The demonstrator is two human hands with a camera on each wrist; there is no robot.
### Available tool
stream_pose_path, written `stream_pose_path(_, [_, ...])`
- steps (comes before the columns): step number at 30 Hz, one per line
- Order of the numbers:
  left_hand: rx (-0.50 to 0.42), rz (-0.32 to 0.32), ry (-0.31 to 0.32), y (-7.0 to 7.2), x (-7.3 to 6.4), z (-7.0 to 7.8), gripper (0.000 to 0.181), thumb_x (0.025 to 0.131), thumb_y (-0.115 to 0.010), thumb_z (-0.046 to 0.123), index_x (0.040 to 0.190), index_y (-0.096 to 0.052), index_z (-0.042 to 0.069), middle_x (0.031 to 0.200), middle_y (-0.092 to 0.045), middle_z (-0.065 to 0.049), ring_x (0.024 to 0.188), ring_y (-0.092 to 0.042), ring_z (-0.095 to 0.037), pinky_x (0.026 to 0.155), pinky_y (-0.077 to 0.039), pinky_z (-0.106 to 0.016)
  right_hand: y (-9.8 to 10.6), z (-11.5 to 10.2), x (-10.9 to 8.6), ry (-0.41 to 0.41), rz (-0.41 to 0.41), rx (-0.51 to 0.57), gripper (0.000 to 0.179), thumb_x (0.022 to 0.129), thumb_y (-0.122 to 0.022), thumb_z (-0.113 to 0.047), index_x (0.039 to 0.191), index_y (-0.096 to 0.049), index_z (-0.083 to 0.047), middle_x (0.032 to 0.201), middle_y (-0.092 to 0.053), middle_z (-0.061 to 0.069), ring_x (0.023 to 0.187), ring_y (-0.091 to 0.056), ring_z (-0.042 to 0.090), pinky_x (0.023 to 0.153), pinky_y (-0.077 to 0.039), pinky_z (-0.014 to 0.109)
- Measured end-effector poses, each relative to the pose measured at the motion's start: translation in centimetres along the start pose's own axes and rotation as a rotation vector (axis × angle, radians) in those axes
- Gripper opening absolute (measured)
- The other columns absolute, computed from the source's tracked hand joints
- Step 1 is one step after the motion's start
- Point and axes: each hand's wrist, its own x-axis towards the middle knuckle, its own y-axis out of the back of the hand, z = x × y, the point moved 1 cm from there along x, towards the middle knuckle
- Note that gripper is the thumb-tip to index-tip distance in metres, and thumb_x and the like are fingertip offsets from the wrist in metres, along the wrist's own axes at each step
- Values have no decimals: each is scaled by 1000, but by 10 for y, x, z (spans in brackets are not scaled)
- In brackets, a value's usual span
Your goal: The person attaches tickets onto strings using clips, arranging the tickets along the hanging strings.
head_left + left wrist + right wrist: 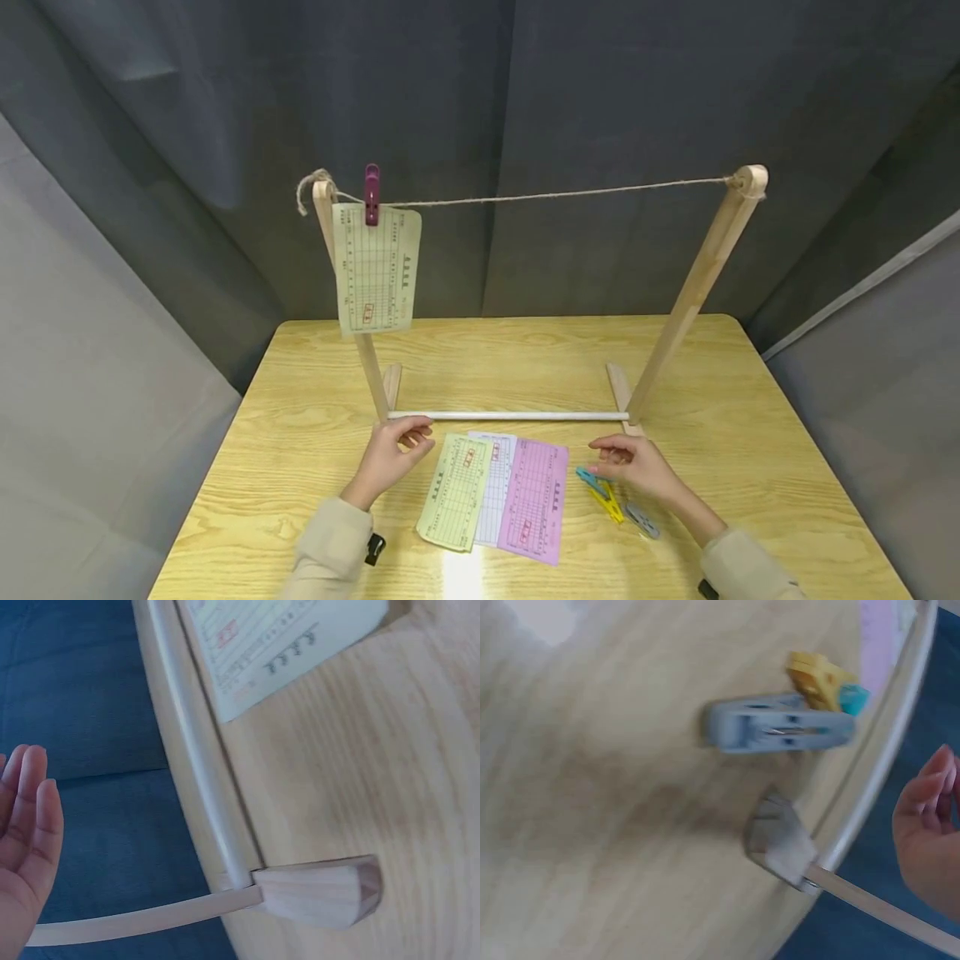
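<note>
My left hand (pixel 393 454) hovers loosely curled beside the left end of the white crossbar (pixel 510 416), holding nothing. Left of it to the right lie printed slips: a pale green one (pixel 454 493), a white one (pixel 495 492) partly covered, and a pink one (pixel 536 500). Over the table to their right is my right hand (pixel 633 467), fingers loosely bent and holding nothing, close above a blue clothespin (pixel 588 479), a yellow clothespin (pixel 608 503) and a grey clothespin (pixel 780 731). A purple clothespin (pixel 372 196) clips another pale green slip (pixel 377 271) to the string (pixel 540 197).
The string runs between a left wooden post (pixel 369 371) and a right wooden post (pixel 693 304), each on a wooden foot. The frame stands on a wood-grain table (pixel 757 467). Dark grey curtains (pixel 615 92) hang behind it, with lighter panels at both sides.
</note>
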Motion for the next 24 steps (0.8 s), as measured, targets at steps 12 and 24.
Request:
stream_pose_path(12, [46,-63,72,-11,-7,-16,25,76,-70,0,101,-65,0,84,-65,-11,69,-61,-14,58,-50,-25,-13,37,-6,-36,106,-235,42,67,-81,-23,96,-66,3,77,-56,4,61,-42,10,53,-38,21])
stream_pose_path(24, [4,-128,221,-23,-11,-38,27,79,-68,1,105,-63,-3,90,-64,-16,74,-60,-16,61,-50,-22,-24,55,-12,26,155,-293,37,63,-83,-20,92,-68,-2,78,-56,-2,68,-45,16,57,-37,22])
